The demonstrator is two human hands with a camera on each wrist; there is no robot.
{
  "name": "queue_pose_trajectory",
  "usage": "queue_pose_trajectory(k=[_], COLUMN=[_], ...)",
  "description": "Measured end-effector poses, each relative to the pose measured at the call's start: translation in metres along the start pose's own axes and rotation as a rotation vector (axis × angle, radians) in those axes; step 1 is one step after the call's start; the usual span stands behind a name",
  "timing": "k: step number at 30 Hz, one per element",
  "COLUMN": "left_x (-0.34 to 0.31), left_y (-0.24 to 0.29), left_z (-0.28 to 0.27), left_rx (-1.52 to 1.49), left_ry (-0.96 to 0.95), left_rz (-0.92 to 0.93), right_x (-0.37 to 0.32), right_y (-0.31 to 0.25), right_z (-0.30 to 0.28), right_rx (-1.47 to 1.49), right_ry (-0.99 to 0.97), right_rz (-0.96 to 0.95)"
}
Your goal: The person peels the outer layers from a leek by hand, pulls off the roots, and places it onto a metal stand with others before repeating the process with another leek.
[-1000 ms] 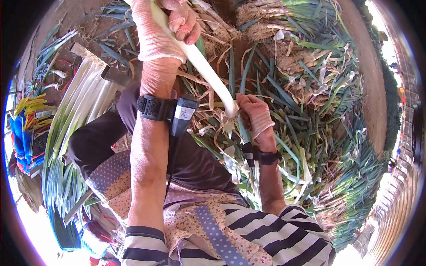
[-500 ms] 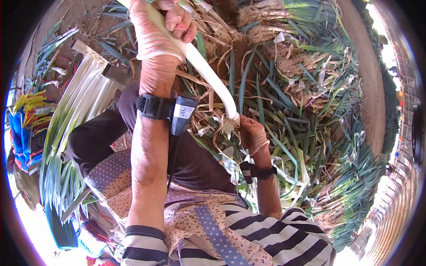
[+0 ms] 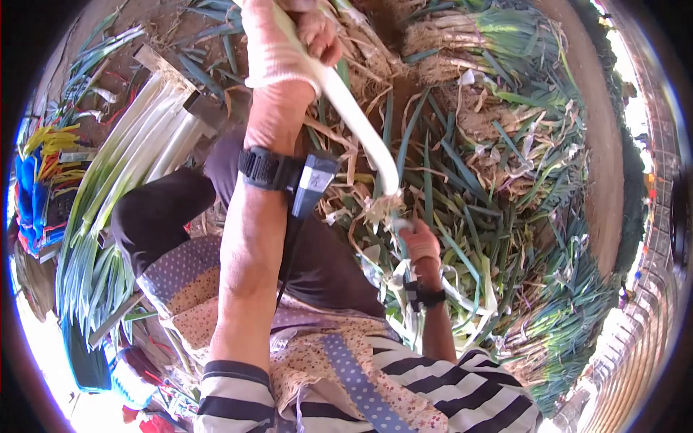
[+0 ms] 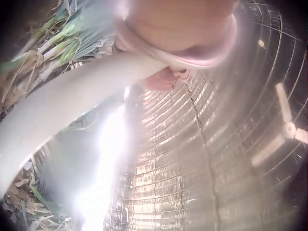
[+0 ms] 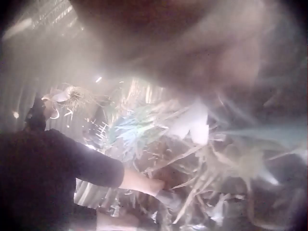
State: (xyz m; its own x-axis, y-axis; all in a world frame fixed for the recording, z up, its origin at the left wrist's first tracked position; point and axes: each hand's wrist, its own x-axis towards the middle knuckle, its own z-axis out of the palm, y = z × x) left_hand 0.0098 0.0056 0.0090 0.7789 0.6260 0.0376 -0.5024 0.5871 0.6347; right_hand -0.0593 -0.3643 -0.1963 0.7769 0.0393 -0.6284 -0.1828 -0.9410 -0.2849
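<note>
My left hand (image 3: 285, 43) grips a thick green onion (image 3: 361, 133) at the top of the head view. Its bare white shaft slants down to the right, bending near the root end. In the left wrist view the white shaft (image 4: 62, 98) comes out from under the left hand (image 4: 178, 29). Just below the roots is my right hand (image 3: 420, 244), fingers curled, with a blurred pale-green leaf strip (image 3: 400, 229) at its fingertips. Blur covers most of the right hand in the right wrist view.
Peeled white onions (image 3: 148, 133) lie stacked in a metal rack at left. Unpeeled bundles (image 3: 491, 40) lie at upper right. Leaf scraps (image 3: 462, 216) cover the ground around the right hand. Blue and yellow ties (image 3: 32, 195) sit at far left. The person's knee (image 3: 162, 209) is beside the rack.
The right hand has moved from beside the root end to below and right of it, apart from the shaft. The left hand and its onion have shifted slightly right in view.
</note>
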Motion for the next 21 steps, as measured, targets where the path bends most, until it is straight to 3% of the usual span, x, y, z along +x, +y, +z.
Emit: queue_pose_trajectory(k=[2,4,6,9,11,12,14,16,21], left_x=[0.006,0.003,0.005,0.002,0.000,0.001,0.007,0.004,-0.006], left_y=[-0.002,0.000,-0.005,-0.007,-0.003,-0.002,0.002,0.003,-0.010], left_z=[-0.003,-0.001,-0.003,0.003,0.006,0.005,0.000,-0.001,0.000], left_rx=[-0.023,0.028,0.029,-0.048,-0.103,-0.144,-0.210,-0.247,-0.237], left_ry=[-0.007,0.047,0.065,0.177,0.221,0.214,0.278,0.277,0.154], left_rz=[0.023,0.024,0.031,-0.058,-0.119,-0.132,-0.168,-0.224,-0.342], right_x=[-0.013,-0.027,-0.024,-0.045,-0.047,-0.049,-0.073,-0.095,-0.123], right_y=[-0.027,-0.077,-0.087,-0.154,-0.184,-0.192,-0.217,-0.224,-0.202], right_z=[-0.025,-0.068,-0.075,-0.083,-0.076,-0.067,-0.063,-0.069,-0.063], right_rx=[-0.239,-0.149,0.252,0.554,0.121,-0.029,0.242,0.291,0.414], right_ry=[0.262,0.208,0.501,0.542,0.626,0.603,0.393,0.310,0.265], right_rz=[-0.137,-0.055,-0.507,-0.723,-0.876,-0.813,-0.356,-0.182,-0.051])
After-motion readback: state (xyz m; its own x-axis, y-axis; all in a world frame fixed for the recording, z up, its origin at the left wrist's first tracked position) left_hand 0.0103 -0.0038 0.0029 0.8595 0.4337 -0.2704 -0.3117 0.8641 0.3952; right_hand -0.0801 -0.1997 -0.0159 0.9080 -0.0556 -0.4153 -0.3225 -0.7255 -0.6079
